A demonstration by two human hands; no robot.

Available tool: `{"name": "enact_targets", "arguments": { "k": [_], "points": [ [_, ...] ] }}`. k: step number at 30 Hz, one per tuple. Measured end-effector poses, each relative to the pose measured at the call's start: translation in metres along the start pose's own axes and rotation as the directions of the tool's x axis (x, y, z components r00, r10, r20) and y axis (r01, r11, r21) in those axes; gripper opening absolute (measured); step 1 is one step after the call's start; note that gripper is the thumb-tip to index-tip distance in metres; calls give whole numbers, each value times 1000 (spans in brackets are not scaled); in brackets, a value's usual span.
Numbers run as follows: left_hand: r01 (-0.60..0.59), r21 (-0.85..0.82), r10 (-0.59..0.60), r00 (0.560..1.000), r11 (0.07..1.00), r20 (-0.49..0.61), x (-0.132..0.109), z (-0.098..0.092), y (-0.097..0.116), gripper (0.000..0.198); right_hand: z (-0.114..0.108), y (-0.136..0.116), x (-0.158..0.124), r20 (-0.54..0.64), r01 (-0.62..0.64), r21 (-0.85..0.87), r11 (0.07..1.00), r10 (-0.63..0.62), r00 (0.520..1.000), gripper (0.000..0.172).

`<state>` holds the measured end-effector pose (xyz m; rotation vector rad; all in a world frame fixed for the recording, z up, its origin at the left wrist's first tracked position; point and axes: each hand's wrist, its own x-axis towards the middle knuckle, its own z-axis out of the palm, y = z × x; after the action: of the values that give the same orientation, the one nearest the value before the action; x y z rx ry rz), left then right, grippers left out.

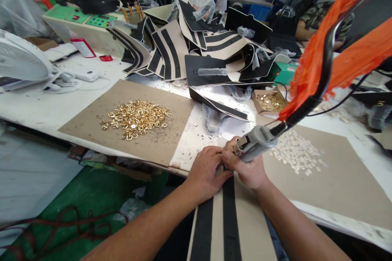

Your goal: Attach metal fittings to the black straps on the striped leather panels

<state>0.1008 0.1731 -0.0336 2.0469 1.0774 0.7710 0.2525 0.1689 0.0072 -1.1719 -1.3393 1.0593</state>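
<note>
My right hand (249,169) is closed round a grey hand tool (255,142) whose black hose, wrapped in orange plastic (321,55), runs up to the right. My left hand (206,171) rests with fingers curled on the top edge of a beige panel with black stripes (229,220) that lies over the table edge toward me. The fingertips of both hands meet at the tool's nose; what they pinch there is hidden. A heap of gold metal rings (136,117) lies on a brown cardboard sheet (92,124) to the left.
A pile of striped and black panels (196,53) fills the table's middle back. Pale small rings (295,153) lie on cardboard at right, a small box of gold fittings (269,102) behind. A white fan (21,61) and cables sit left. People sit beyond the table.
</note>
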Motion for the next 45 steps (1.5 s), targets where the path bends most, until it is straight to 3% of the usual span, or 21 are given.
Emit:
{"name": "enact_targets", "arguments": {
  "k": [4,9,17,21,23,25,29,32,36,40,42,45],
  "points": [
    [10,17,-10,1000,1000,-9,1,0,0,39,4,-8,2,53,41,0,999,-41,998,20],
    [0,19,0,1000,1000,-20,0,0,0,44,5,-10,-1,43,7,-25,1000,-6,999,26],
    [-85,22,85,996,996,-20,0,-1,1,32,1,-19,2,54,28,91,995,-33,998,39],
    [-56,40,57,998,998,-37,0,-2,4,31,-15,-44,-8,-143,77,121,990,-60,988,40],
    [-60,45,61,997,997,-41,-1,-2,5,31,-31,-57,-26,-310,28,25,999,-19,951,40],
    [-63,50,66,997,997,-45,-2,-3,6,31,-51,-62,-54,-448,-133,-114,985,69,891,46],
    [-85,66,89,995,994,-50,-2,-4,9,29,-98,-38,-118,-604,-512,-390,765,207,770,55],
    [-118,81,121,992,990,-34,-5,-8,11,28,-129,-7,-157,-606,-552,-473,687,201,770,57],
    [-231,145,232,973,962,9,-22,-29,9,24,-153,22,-188,-640,-567,-498,656,164,751,67],
    [-352,240,323,934,905,150,-63,-61,2,50,-162,31,-204,-660,-536,-520,665,86,746,70],
    [-370,295,299,919,881,258,-86,-72,3,62,-161,28,-210,-721,-570,-516,640,36,692,74],
    [-380,306,277,902,873,332,-107,-73,15,60,-148,10,-216,-820,-597,-495,631,-112,561,76]
  ]
}}
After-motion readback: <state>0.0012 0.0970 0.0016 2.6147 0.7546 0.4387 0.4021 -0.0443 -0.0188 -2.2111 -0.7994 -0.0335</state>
